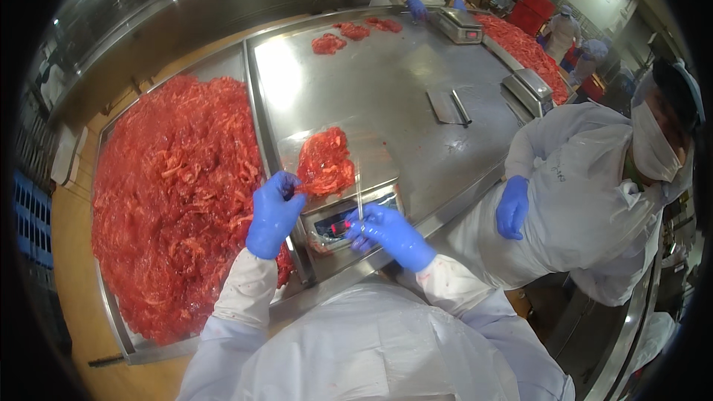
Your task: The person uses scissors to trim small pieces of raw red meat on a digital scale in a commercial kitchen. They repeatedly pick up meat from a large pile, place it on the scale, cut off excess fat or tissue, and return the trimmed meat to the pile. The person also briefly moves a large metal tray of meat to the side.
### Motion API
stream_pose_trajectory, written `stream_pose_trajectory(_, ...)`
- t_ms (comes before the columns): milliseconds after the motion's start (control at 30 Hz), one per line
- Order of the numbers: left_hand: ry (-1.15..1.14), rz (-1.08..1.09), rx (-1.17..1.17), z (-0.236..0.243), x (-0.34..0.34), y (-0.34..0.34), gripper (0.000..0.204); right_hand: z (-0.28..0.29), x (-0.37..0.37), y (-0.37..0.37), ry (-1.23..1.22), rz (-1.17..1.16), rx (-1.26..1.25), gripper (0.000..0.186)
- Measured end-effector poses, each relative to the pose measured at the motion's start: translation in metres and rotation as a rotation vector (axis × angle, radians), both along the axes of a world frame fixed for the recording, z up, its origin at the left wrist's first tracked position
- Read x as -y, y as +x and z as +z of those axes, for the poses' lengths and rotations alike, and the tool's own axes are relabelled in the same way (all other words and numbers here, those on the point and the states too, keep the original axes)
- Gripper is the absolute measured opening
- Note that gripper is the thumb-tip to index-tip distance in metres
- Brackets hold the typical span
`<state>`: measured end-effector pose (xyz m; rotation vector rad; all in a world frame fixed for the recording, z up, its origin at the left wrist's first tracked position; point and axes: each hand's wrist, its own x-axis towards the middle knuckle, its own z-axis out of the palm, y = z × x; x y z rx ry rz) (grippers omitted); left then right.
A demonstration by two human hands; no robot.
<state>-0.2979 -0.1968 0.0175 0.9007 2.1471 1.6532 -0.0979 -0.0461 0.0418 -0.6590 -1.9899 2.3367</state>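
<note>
Stainless-steel worktop [416, 96] with a weighing scale [349, 215] at its near edge; left hand [273, 212], blue-gloved, pinches the edge of a portion of shredded red meat [327, 163] lying on the scale's platform; right hand [390, 232], gloved likewise, curls on the scale's display, holding a thin clear strip; bulk meat tray [171, 200] lies left of the left hand.
</note>
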Motion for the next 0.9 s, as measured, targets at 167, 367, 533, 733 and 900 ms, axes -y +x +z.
stream_pose_trajectory(167,0.035,0.029,0.032,-0.008,0.004,0.001,0.010,-0.019,0.016,-0.008,-0.117,0.322,0.117,0.031)
stream_pose_trajectory(367,0.005,0.042,0.002,-0.016,0.012,0.002,0.010,-0.022,0.017,-0.009,-0.282,0.337,0.191,0.034)
stream_pose_trajectory(533,0.001,0.055,-0.072,-0.016,0.012,0.003,0.012,-0.028,0.014,-0.030,-0.112,0.283,0.124,0.030)
stream_pose_trajectory(733,0.025,0.033,-0.089,-0.023,0.014,0.004,0.012,-0.031,0.027,-0.028,-0.243,0.263,0.078,0.029)
stream_pose_trajectory(900,0.008,0.067,-0.080,-0.020,0.015,0.006,0.012,-0.027,0.022,-0.026,-0.055,0.300,0.185,0.031)
